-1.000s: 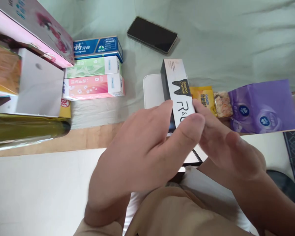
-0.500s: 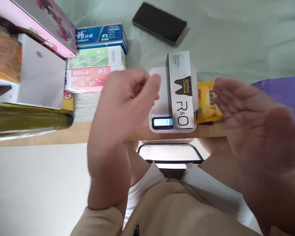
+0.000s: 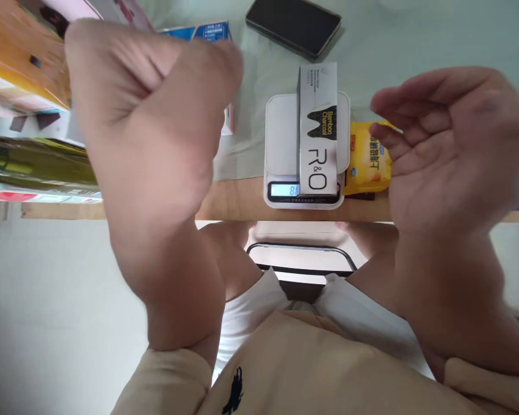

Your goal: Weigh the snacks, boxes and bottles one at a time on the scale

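A white and black bamboo charcoal toothpaste box [image 3: 319,124] lies lengthwise on a white kitchen scale [image 3: 281,138], overhanging the platform at the far end. Digits glow on the scale's display [image 3: 284,190], partly covered by the box. My left hand [image 3: 155,109] is raised to the left of the scale, its fingers curled in and the thumb along them; nothing shows in it. To the right, my right hand [image 3: 450,144] is held palm up, fingers loosely bent and apart, with nothing in it. Neither hand touches the box or the scale.
A yellow packet [image 3: 367,158] sits beside the scale, and a black phone [image 3: 293,27] lies beyond. At left are a blue toothpaste box [image 3: 211,31], an orange package [image 3: 21,46] and a green bottle [image 3: 30,164]. The wooden table edge [image 3: 233,202] runs in front.
My left hand has moved left and upward in view, away from the scale. My right hand has risen and turned its palm up. The display digits differ. The view has tilted slightly.
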The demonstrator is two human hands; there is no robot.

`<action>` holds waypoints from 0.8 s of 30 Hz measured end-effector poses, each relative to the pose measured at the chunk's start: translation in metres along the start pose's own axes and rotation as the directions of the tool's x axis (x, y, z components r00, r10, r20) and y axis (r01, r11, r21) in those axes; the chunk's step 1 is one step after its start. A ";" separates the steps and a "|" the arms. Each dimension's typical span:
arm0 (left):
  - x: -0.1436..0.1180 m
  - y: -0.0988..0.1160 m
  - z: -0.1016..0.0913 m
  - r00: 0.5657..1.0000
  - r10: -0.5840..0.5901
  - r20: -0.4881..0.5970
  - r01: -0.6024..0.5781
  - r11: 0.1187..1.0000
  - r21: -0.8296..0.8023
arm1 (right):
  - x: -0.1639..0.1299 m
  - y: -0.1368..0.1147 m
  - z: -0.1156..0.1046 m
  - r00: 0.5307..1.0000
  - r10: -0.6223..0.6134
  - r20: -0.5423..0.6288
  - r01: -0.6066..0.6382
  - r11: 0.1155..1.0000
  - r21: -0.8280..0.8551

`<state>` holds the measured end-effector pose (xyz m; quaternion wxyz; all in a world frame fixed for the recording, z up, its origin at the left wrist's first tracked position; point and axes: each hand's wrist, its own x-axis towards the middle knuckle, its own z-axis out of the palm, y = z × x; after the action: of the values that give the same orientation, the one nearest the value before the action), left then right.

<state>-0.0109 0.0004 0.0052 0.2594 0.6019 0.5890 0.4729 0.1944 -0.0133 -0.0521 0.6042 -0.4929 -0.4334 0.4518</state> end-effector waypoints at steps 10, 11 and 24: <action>-0.015 -0.047 0.015 0.999 -0.008 0.048 0.019 0.969 -0.245 | 0.011 0.012 0.000 0.989 -0.146 0.019 0.147 0.989 -0.026; -0.015 -0.052 0.017 0.998 -0.032 0.055 0.045 0.968 -0.247 | 0.011 0.013 0.001 0.989 -0.144 0.018 0.144 0.989 -0.031; 0.010 -0.132 0.024 0.977 -0.210 0.048 0.210 0.978 0.007 | 0.014 0.026 0.011 0.990 -0.128 0.059 0.126 0.991 0.037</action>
<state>-0.0527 0.0383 -0.1164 0.3212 0.5478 0.6433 0.4276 0.1834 0.0052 -0.0747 0.6263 -0.4402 -0.4745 0.4345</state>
